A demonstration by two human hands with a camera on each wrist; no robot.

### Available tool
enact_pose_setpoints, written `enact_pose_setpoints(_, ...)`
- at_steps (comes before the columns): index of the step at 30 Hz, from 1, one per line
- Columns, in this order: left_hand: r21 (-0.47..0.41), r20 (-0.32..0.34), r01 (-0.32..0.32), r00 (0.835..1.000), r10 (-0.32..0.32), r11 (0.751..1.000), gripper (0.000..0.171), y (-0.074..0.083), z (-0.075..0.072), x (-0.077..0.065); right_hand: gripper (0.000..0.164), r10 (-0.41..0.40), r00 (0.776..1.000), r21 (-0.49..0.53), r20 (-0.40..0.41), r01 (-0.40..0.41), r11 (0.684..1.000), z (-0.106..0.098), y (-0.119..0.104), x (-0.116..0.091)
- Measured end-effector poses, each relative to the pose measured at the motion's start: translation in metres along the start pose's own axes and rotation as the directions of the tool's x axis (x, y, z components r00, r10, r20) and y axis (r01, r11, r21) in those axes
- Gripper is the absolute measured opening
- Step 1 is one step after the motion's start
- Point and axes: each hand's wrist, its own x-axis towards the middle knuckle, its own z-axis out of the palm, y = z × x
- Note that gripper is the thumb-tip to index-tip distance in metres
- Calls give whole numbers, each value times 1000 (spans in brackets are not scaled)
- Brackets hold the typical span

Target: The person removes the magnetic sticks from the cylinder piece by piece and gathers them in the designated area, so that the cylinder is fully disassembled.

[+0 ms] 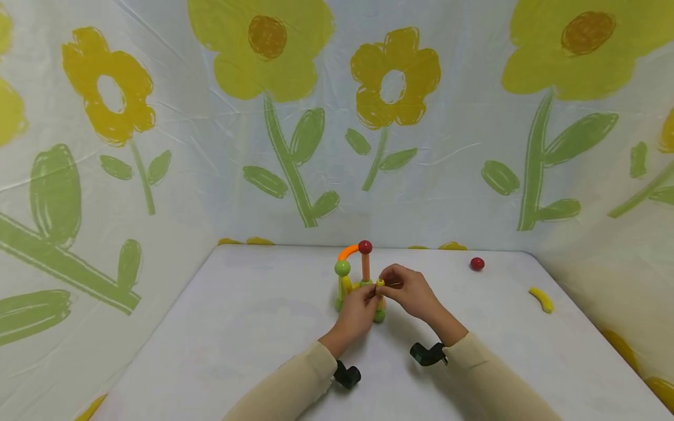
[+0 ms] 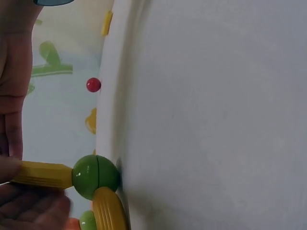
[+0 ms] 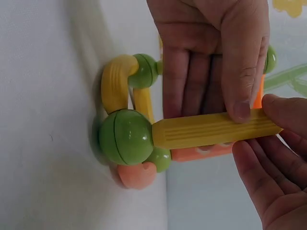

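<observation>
A toy frame of coloured balls and ribbed rods stands on the table, with a red ball point(image 1: 365, 247) at its peak and an orange curved rod point(image 1: 348, 252) beside it. At its near side, a yellow rod point(image 3: 206, 132) rises upright from a green ball point(image 3: 126, 137). My left hand point(image 1: 359, 317) pinches this rod, thumb on its ribbed side. Above that grip, my right hand point(image 1: 413, 292) pinches the rod's upper end between thumb and fingers. In the left wrist view the rod's top is hidden by fingers. A yellow curved rod point(image 2: 110, 209) joins the same green ball.
Toward the back right of the white table point(image 1: 237, 351) lies a red ball point(image 1: 477, 264). Further right is a yellow curved rod point(image 1: 542, 300). Flower-printed cloth point(image 1: 447, 193) walls in the back and sides.
</observation>
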Motion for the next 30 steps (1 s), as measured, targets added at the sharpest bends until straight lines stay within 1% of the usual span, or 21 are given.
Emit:
enact_pose_setpoints(2,79,16,6,1000,-7,997,31,0,0,-1,22,-3,1000,-8,-16,3,1000,1,-1,0)
enact_pose_setpoints(5,202,46,3,999,-13,979,34,1,2,-1,24,-15,1000,-19,-26,14,1000,1,-2,0)
enact_pose_setpoints(6,234,55,-2,998,-11,972,34,1,2,-1,25,-13,1000,-18,-20,12,1000,1,-3,0)
enact_pose_setpoints(8,261,75,8,997,-29,965,32,1,3,-1,26,2,1000,-10,0,-2,1000,2,-3,0)
enact_pose_setpoints(13,295,94,31,994,-61,955,18,0,4,0,27,38,998,2,51,-39,999,2,-4,-2)
enact_pose_setpoints(16,303,94,33,993,-64,953,15,-1,3,0,25,38,997,-15,60,-37,999,2,-5,-4)
enact_pose_setpoints(21,310,115,62,988,-102,949,17,1,1,1,19,-12,997,-63,76,17,998,1,-8,-7)
enact_pose_setpoints(24,317,126,65,986,-110,946,14,2,0,1,16,-37,996,-97,80,45,994,0,-10,-8)
enact_pose_setpoints(27,332,130,49,987,-96,942,9,1,0,2,20,-57,997,-126,49,62,990,-5,-12,-10)
enact_pose_setpoints(30,343,136,35,987,-87,939,4,0,0,4,25,-65,997,-125,-45,59,990,-18,-19,-11)
